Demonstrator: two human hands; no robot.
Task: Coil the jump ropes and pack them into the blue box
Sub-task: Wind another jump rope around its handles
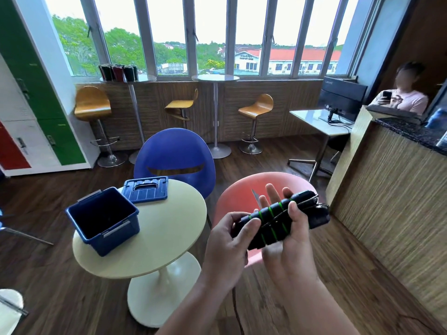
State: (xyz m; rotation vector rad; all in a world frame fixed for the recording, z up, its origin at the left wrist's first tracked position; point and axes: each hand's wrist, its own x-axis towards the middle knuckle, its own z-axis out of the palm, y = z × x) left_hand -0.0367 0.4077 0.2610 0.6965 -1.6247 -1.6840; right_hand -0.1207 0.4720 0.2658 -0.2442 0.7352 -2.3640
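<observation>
Both hands hold a jump rope's two black handles with green rings [275, 220], laid side by side above a pink chair. My left hand [227, 243] pinches their near end with thumb and fingers. My right hand [287, 240] cradles them from below, thumb pressed on top. A thin dark cord [235, 308] hangs from the hands toward the floor. The blue box [102, 220] stands open and looks empty on the left part of the round cream table [169, 228]. Its blue lid [145, 189] lies flat behind it.
A blue chair [175, 160] stands behind the table and the pink chair [242, 192] to its right. A wood-panelled counter [387, 197] runs along the right, with a seated person [401, 97] behind it. Bar stools and tall tables line the window wall.
</observation>
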